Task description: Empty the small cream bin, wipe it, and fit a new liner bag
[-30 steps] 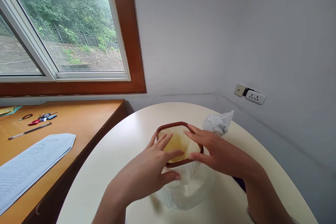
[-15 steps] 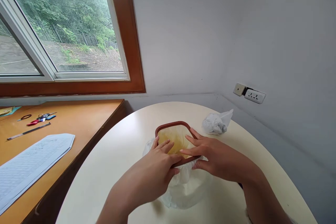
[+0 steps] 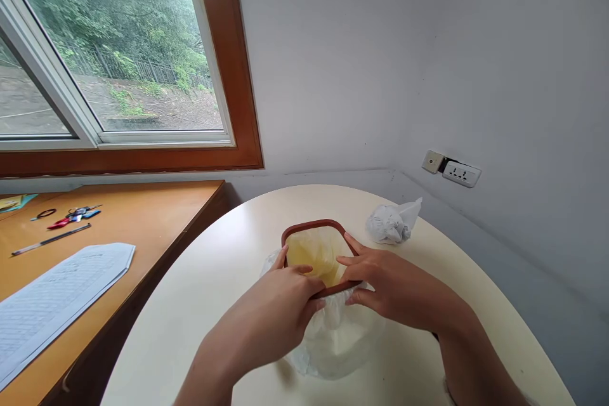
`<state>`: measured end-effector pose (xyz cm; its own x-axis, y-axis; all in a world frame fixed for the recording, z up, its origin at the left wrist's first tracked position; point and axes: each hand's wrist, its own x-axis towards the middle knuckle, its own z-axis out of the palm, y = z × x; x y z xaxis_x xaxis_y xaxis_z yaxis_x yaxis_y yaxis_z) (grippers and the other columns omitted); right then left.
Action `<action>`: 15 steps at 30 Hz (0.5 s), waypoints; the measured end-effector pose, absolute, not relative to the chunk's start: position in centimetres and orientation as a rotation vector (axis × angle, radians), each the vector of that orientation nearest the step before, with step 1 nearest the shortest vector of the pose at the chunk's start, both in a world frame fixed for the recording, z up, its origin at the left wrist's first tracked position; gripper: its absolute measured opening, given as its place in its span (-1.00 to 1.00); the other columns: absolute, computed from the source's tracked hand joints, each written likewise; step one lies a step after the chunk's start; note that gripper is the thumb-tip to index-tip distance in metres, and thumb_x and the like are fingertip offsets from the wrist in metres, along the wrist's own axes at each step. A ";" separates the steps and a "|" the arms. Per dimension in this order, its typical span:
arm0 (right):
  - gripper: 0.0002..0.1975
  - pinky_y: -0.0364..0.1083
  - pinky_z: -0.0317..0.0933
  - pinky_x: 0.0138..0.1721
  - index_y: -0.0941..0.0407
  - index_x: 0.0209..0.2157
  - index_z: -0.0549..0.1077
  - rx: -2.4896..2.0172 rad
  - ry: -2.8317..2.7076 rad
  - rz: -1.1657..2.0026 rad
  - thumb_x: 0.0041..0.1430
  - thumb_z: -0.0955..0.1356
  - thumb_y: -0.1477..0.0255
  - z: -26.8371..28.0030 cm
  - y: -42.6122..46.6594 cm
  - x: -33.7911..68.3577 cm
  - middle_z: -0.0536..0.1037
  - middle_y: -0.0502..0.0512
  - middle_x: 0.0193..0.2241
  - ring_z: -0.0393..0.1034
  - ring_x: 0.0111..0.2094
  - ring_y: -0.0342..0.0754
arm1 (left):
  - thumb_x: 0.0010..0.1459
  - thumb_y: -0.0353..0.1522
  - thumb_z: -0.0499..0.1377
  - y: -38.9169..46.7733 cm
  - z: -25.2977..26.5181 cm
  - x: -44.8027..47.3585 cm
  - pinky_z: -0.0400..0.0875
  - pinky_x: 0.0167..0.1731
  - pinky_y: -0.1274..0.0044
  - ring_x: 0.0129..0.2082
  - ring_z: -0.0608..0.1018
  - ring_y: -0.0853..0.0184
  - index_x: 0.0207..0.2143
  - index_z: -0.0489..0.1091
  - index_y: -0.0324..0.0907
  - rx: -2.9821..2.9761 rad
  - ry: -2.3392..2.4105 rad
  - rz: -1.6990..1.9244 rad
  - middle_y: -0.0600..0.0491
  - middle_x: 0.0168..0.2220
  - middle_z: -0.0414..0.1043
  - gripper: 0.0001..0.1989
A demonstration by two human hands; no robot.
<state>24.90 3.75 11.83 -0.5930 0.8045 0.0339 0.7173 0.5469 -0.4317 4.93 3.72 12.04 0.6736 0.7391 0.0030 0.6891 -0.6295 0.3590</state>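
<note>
A small trash bin with a reddish-brown rim ring (image 3: 315,224) and a yellowish inside stands on the round table. A thin whitish plastic bag (image 3: 340,349) lines it, folds out over the rim and hangs loosely round the outside. My left hand (image 3: 285,295) grips the rim at its near left, thumb outside and fingers over the edge into the opening. At the right side my right hand (image 3: 375,276) pinches the rim and bag, with its thumb below the ring and its fingers over the top. The bin's lower body is hidden by the bag.
A knotted white plastic bag (image 3: 392,223) lies at the back right of the round table (image 3: 190,304). On the wooden desk (image 3: 166,209) to the left are papers (image 3: 71,292), a pen (image 3: 50,240) and keys (image 3: 78,214). A wall socket (image 3: 461,174) sits at the right.
The fingers of my left hand have bent down over the rim into the bin. My right fingers have curled in closer to the rim. The bin stays in place.
</note>
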 end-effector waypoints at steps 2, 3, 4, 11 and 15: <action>-0.69 -0.09 0.17 -0.16 -0.03 -0.29 0.53 -1.274 -2.552 0.555 0.07 0.23 0.57 11.7 3.7 24.9 0.51 0.02 -0.42 0.20 0.05 0.07 | 0.22 -0.36 -0.07 3.7 12.0 4.9 0.22 -0.14 0.41 -0.25 0.42 0.26 -0.30 0.43 -0.05 2.559 1.145 0.212 0.08 -0.40 0.43 -0.73; -0.69 -0.09 0.17 -0.15 -0.03 -0.29 0.53 -1.274 -2.548 0.555 0.07 0.23 0.57 11.6 3.7 25.0 0.51 0.02 -0.41 0.20 0.05 0.06 | 0.22 -0.36 -0.07 3.7 12.0 4.9 0.22 -0.14 0.41 -0.25 0.42 0.26 -0.30 0.43 -0.05 2.560 1.149 0.211 0.09 -0.40 0.43 -0.73; -0.70 -0.08 0.17 -0.12 -0.03 -0.29 0.53 -1.276 -2.544 0.550 0.07 0.23 0.57 11.5 3.7 25.0 0.52 0.02 -0.38 0.21 0.05 0.06 | 0.22 -0.36 -0.07 3.7 12.0 4.9 0.21 -0.14 0.41 -0.26 0.42 0.27 -0.31 0.43 -0.05 2.564 1.148 0.210 0.09 -0.40 0.43 -0.73; -0.73 0.02 0.10 -0.01 -0.01 -0.22 0.49 -1.262 -2.505 0.584 0.01 0.37 0.23 12.1 3.5 25.5 0.36 0.06 0.03 0.21 0.06 0.13 | 0.21 -0.41 -0.04 3.9 12.2 4.9 0.14 -0.08 0.41 -0.35 0.42 0.34 -0.39 0.39 -0.09 2.599 1.104 0.241 0.14 -0.44 0.42 -0.78; -0.79 -0.06 0.20 -0.13 -0.03 -0.20 0.47 -1.188 -2.498 0.660 0.13 0.29 0.27 12.5 3.4 25.4 0.35 0.03 0.04 0.32 -0.04 0.02 | 0.22 -0.44 -0.08 3.9 12.6 4.8 0.16 -0.12 0.43 -0.36 0.41 0.36 -0.40 0.37 -0.11 2.625 1.053 0.257 0.15 -0.44 0.42 -0.74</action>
